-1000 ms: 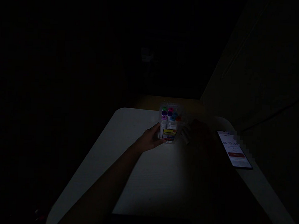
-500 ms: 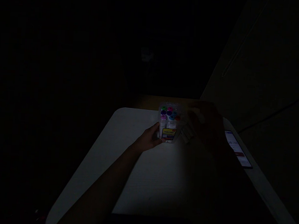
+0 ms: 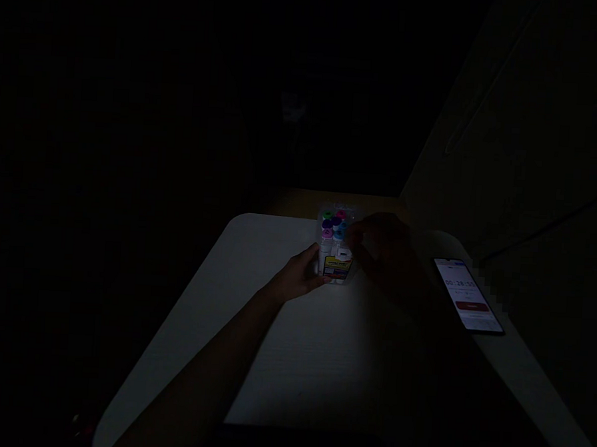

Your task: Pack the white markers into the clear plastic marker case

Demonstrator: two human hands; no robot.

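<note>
A clear plastic marker case (image 3: pixel 337 268) stands upright on the white table (image 3: pixel 236 260), its front bearing a yellow and dark label. Several white markers (image 3: pixel 326 251) stand in it, with green, pink, purple, lilac and blue caps. My left hand (image 3: pixel 298 277) grips the case from its left side, thumb at the front. At the upper right of the case is my right hand (image 3: pixel 377 244), in deep shadow. Its fingers are bent and drawn together at the case's right edge, covering that corner. What they hold, if anything, is too dark to make out.
A phone (image 3: pixel 467 296) with a lit timer screen lies near the table's right edge. A wall (image 3: pixel 522 162) with a dark cable rises on the right. Around the table the room is almost black.
My right hand has moved left to the case, over where the red cap showed. The white sticks beside the case are out of sight. More of the phone shows. My left hand stays put.
</note>
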